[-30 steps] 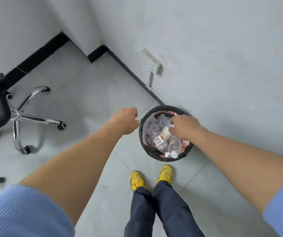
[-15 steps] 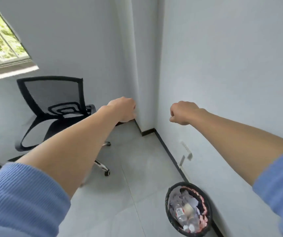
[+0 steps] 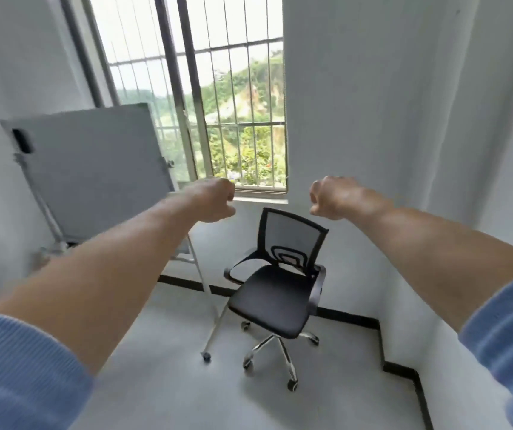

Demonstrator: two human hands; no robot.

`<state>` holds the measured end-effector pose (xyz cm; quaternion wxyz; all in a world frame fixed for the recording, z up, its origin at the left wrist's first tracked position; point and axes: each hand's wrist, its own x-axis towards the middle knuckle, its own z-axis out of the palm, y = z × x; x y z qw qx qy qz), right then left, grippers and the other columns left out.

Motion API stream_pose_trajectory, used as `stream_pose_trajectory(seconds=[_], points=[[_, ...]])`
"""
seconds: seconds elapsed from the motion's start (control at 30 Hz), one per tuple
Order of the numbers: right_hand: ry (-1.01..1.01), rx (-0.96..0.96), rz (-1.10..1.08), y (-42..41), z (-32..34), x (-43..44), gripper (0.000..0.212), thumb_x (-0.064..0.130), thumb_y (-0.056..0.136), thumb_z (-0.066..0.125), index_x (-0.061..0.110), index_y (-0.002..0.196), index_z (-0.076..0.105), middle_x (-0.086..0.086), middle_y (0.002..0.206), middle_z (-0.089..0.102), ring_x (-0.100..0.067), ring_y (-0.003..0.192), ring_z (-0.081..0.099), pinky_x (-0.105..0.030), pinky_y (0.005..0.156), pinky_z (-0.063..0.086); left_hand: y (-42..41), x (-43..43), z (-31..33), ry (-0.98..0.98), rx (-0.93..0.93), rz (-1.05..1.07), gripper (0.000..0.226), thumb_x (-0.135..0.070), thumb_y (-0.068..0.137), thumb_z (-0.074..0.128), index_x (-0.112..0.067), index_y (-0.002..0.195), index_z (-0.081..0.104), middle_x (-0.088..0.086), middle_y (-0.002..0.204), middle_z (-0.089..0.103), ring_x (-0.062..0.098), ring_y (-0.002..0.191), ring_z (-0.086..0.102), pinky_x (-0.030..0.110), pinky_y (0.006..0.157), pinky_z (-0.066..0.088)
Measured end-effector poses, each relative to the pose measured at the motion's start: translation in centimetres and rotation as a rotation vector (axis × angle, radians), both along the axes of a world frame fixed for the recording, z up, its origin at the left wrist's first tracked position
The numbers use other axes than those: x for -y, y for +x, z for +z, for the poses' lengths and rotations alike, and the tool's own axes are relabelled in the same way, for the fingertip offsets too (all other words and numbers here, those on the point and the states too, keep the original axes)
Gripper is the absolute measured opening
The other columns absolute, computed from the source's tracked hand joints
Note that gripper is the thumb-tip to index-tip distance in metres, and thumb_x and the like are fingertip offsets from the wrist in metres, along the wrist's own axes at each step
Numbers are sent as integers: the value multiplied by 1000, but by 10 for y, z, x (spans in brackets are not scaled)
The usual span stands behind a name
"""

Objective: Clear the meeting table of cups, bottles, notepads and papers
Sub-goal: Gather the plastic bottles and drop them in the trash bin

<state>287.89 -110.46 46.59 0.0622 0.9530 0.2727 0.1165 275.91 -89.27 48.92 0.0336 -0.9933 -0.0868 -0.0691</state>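
Two hands: left hand (image 3: 214, 198), right hand (image 3: 332, 197); one chair (image 3: 275, 293); one whiteboard (image 3: 90, 169), blurred

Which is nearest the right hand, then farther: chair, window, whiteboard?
From the right hand:
1. Window, just left of it in the picture, though deeper in the room.
2. Chair, below it on the floor.
3. Whiteboard, far left.

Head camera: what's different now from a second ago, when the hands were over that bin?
The view swung up and left, away from the bin, which is out of sight now. The right hand has lifted off the rubbish. A chair, whiteboard and window now fill the view. Both hands, left too, stay curled and empty.
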Motion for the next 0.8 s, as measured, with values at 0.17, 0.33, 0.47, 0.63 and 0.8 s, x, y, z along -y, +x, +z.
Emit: stream_pose_trajectory(seconds=[0.17, 0.33, 0.47, 0.63, 0.8], points=[[-9, 45, 354, -98, 30, -134, 24, 34, 94, 58, 16, 108, 66, -4, 102, 67, -23, 88, 65, -28, 67, 50, -170, -91, 23, 1, 17, 390, 31, -37, 91, 59, -22, 117, 58, 5, 120, 58, 25, 102, 56, 29, 79, 41], [18, 77, 707, -233, 47, -259, 27, 37, 90, 59, 21, 110, 68, -4, 111, 68, -26, 99, 65, -28, 73, 46, -344, -152, 40, 10, 3, 721, 30, -37, 91, 58, -21, 116, 57, 3, 119, 57, 25, 105, 56, 38, 89, 49], [39, 76, 939, -357, 57, -346, 27, 32, 91, 58, 19, 114, 66, -4, 113, 66, -26, 102, 64, -33, 81, 50, -479, -181, 50, 33, 3, 936, 33, -36, 93, 56, -19, 122, 55, 7, 123, 54, 26, 107, 54, 35, 82, 44], [73, 83, 1198, -531, 61, -431, 29, 33, 93, 57, 17, 115, 65, -5, 112, 66, -27, 101, 64, -35, 81, 48, -654, -197, 62, 81, -7, 1192, 32, -35, 94, 55, -18, 121, 54, 7, 123, 53, 25, 104, 53, 33, 79, 42], [98, 69, 1440, -695, 60, -484, 30, 34, 93, 58, 19, 118, 63, -6, 118, 63, -28, 106, 62, -35, 85, 45, -806, -192, 64, 85, 4, 1431, 30, -33, 93, 55, -17, 118, 56, 7, 121, 55, 25, 98, 53, 33, 78, 43]])
